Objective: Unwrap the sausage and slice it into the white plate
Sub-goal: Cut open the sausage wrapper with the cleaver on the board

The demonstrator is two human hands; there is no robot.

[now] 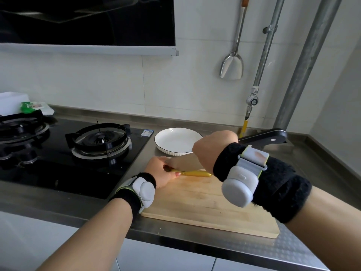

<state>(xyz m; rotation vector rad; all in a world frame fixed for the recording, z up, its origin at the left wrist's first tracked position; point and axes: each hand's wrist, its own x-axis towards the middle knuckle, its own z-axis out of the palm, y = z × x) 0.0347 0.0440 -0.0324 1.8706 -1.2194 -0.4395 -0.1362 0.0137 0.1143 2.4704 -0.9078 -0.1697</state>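
Note:
A thin sausage (195, 173) in yellow wrapping lies across the far part of the wooden cutting board (205, 208). My left hand (160, 171) pinches its left end against the board. My right hand (213, 149) grips a knife by its black handle (267, 138), which sticks out to the right; the blade (183, 160) slants down toward the sausage's left end, partly hidden by my hand. The white plate (175, 140) with a dark rim stands behind the board with nothing on it.
A black gas hob (64, 151) with two burners fills the counter to the left. A metal spatula (233, 65) hangs on the tiled wall, next to metal pipes (304, 65). A green and white packet (33, 107) lies at far left.

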